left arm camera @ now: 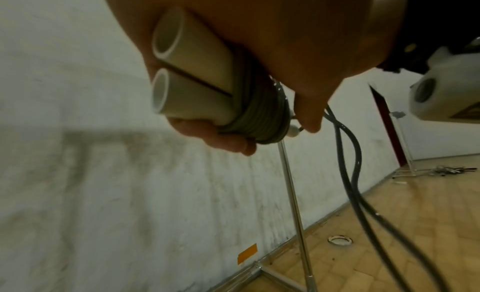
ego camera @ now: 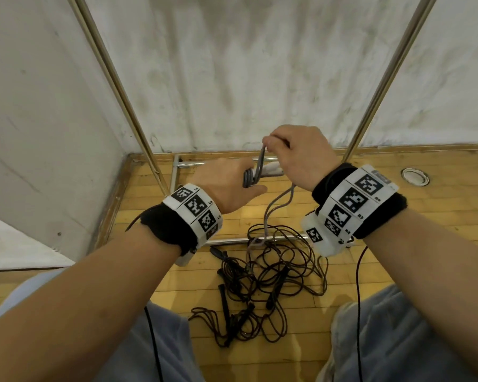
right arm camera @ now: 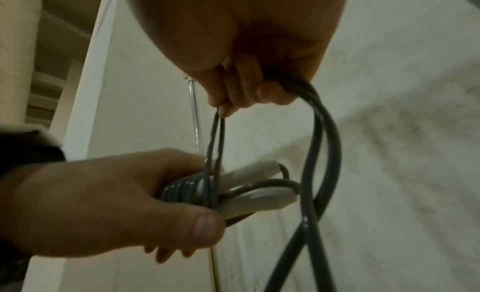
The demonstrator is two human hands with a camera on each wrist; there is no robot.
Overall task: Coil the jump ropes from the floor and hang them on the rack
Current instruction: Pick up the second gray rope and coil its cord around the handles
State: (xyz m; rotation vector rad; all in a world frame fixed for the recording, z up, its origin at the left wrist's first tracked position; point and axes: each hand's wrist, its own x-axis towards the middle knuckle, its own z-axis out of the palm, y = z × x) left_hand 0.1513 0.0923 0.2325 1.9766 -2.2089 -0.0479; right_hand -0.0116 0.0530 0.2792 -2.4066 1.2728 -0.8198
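My left hand grips the two white handles of a grey jump rope, with several turns of grey cord wound round them. The same handles and my left hand show in the right wrist view. My right hand is just above and to the right, pinching a doubled length of the grey cord that runs up from the winding. The loose grey cord hangs down to the floor. A tangle of dark jump ropes with black handles lies on the wooden floor between my knees.
The rack's two metal uprights rise against the white wall, and its base bars lie on the floor right by the rope tangle. A round metal floor fitting sits at the right. A wall corner closes the left side.
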